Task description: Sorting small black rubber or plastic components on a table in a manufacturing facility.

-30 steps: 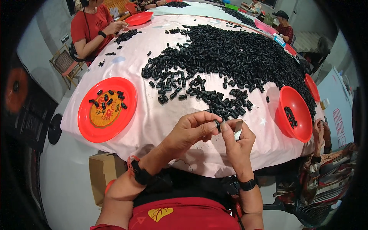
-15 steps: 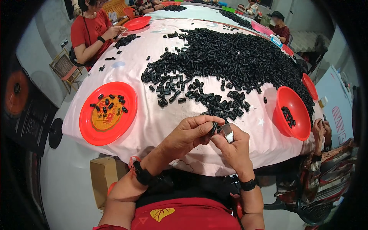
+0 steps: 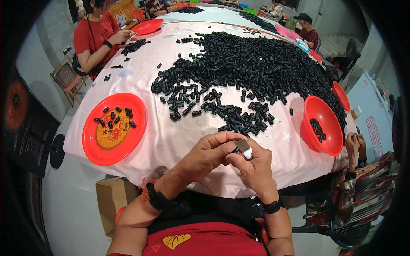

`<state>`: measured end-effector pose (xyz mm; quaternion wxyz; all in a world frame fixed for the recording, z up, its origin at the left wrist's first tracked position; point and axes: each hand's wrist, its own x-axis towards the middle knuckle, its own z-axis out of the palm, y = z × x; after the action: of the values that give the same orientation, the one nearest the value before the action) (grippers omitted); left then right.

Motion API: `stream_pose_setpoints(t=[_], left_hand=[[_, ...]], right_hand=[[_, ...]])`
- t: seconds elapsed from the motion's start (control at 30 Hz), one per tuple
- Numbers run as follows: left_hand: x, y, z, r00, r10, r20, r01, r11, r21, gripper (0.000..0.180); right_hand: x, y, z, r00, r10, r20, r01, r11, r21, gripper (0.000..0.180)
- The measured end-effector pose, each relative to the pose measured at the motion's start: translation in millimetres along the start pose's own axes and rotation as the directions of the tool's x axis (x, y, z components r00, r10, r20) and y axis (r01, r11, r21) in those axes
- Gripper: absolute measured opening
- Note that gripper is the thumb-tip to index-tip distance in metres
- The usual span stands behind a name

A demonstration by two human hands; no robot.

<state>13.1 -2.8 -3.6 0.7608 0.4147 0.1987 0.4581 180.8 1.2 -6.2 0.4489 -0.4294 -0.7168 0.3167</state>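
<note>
Near the table's front edge, my two hands meet. My left hand (image 3: 209,152) is closed, pinching a small black plastic piece (image 3: 235,150) that its fingers mostly hide. Closed too, my right hand (image 3: 257,169) grips a small flat metal blade (image 3: 242,145) with a white wrapped end (image 3: 247,153). The blade lies against the black piece, its flat side facing up. Just beyond my fingers, loose short black ribbed pieces (image 3: 243,121) lie on the pink cloth, running back into a large heap of the same pieces (image 3: 256,59).
At left a red plate (image 3: 90,147) carries several black pieces; at right stands a red bowl (image 3: 326,117) with more. Co-workers sit around the table, one in a red shirt (image 3: 96,36) at far left. Another person's hands (image 3: 356,147) work at the right edge. A cardboard box (image 3: 113,202) stands below.
The blade has tilted from upright to a flatter angle over the black piece, and my hands have drawn closer together. The whole view has shifted slightly, moving the table a little left.
</note>
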Motion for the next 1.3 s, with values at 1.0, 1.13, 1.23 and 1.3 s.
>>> stream_pose_setpoints(t=[1.0,1.13,1.23,1.3], left_hand=[[0.3,1.1,-4.1,0.998,-0.034,-0.044,0.036,0.998,0.042,0.031],[-0.5,2.9,-6.2,0.997,-0.035,-0.064,0.037,0.999,0.023,0.032],[-1.4,6.1,-6.9,0.998,-0.038,-0.053,0.040,0.998,0.044,0.029],[-0.8,4.9,-5.8,0.997,-0.065,-0.040,0.066,0.998,0.020,0.024]], right_hand=[[2.3,-0.6,0.8,0.997,-0.042,0.064,0.047,0.996,-0.072,0.035],[-0.2,-15.1,-6.7,0.999,0.002,0.051,0.001,0.999,-0.051,0.027],[0.8,-17.6,-6.6,0.999,0.003,-0.047,-0.001,0.999,0.046,0.021],[3.0,-16.7,-5.5,0.998,-0.051,-0.036,0.055,0.990,0.127,0.020]])
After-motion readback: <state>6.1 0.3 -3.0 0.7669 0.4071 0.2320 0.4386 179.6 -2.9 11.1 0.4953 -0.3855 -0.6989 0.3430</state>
